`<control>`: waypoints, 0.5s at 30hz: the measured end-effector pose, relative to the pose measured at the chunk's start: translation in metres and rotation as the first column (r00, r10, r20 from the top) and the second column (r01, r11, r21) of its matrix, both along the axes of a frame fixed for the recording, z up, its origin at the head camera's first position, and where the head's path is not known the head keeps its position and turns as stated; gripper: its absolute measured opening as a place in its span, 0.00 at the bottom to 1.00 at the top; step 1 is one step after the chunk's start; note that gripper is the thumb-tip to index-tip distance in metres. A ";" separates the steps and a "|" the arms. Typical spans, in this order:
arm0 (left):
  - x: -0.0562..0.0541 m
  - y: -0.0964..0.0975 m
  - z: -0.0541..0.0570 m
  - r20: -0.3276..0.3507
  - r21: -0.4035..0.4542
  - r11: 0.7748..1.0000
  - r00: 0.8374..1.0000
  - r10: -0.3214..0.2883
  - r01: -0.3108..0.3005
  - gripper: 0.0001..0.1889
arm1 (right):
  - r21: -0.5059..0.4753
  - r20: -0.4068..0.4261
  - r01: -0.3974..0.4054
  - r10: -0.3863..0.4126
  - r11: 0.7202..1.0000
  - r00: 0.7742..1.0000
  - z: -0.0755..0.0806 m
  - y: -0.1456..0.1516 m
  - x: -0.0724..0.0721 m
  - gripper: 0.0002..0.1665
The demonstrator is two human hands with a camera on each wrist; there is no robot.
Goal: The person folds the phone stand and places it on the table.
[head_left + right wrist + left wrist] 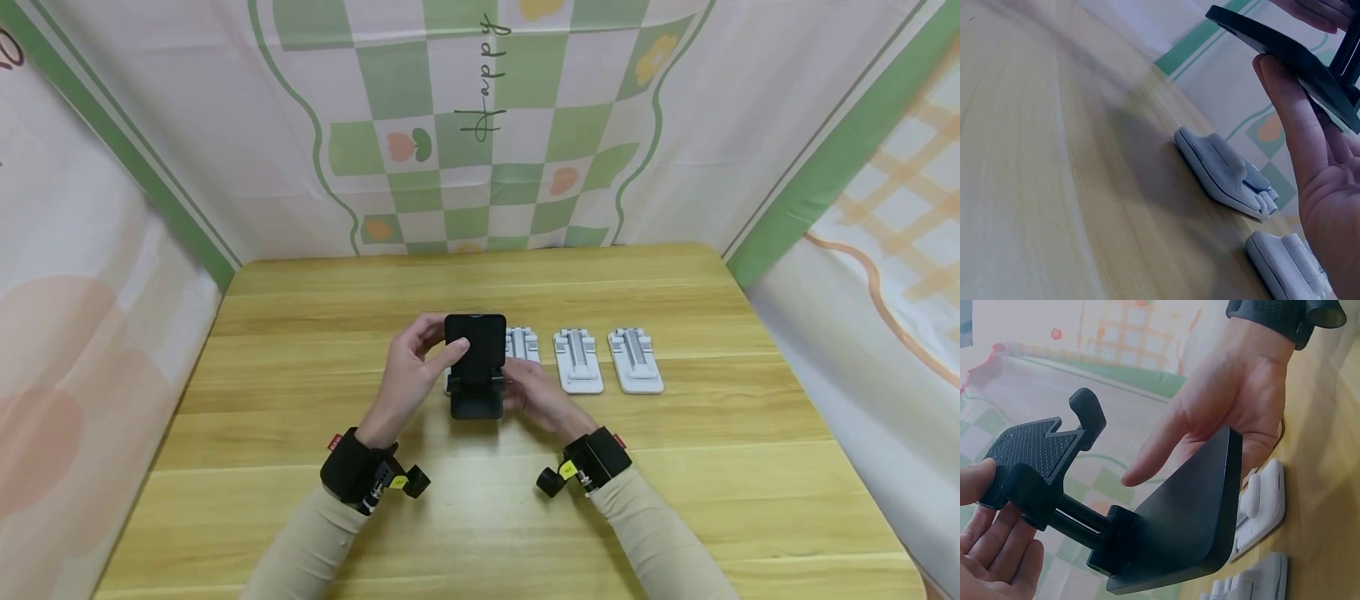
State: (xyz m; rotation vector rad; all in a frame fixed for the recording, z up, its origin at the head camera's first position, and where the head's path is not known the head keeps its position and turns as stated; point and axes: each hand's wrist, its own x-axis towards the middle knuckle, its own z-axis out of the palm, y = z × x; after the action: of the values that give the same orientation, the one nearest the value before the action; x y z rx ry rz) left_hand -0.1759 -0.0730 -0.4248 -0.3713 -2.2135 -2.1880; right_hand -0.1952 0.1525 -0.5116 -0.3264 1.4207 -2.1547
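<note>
A black folding phone stand (475,354) is held up above the table, its base and ridged cradle (1035,447) spread apart on a slim stem. My left hand (412,367) pinches the cradle, thumb on one face and fingers behind. On the base's side is my right hand (542,396). Its fingers (1294,109) lie straight along the base's underside, while the thumb stands apart in the left wrist view. White folded phone stands, one of them (521,343) partly hidden behind the black one, lie close beyond the hands.
More white folded phone stands (577,362) lie in a row to the right on the wooden table (300,333). A printed cloth (457,83) hangs along the far edge, with further cloths at both sides. Each wrist wears a black strap with a small camera.
</note>
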 end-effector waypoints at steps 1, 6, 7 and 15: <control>0.000 0.000 0.000 -0.002 0.000 1.000 1.000 0.002 -0.002 0.17 | 0.000 -0.001 0.000 0.000 1.000 1.000 0.001 0.000 0.000 0.16; 0.000 0.003 -0.001 -0.026 -0.008 1.000 1.000 0.005 -0.005 0.17 | 0.046 0.008 0.026 -0.026 0.999 1.000 0.005 -0.002 0.002 0.20; 0.000 0.003 -0.001 -0.030 -0.008 1.000 1.000 0.002 -0.002 0.17 | 0.059 0.006 0.032 -0.032 0.998 0.999 0.006 -0.002 0.003 0.22; 0.002 0.003 0.001 -0.016 -0.020 0.999 0.999 -0.039 0.039 0.18 | 0.121 -0.030 0.029 -0.026 0.992 0.999 0.006 -0.002 0.004 0.28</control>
State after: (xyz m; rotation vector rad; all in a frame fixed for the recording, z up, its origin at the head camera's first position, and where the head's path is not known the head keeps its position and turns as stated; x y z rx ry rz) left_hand -0.1742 -0.0696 -0.4240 -0.4349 -2.2398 -2.1756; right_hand -0.1909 0.1504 -0.5055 -0.2952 1.5728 -2.0821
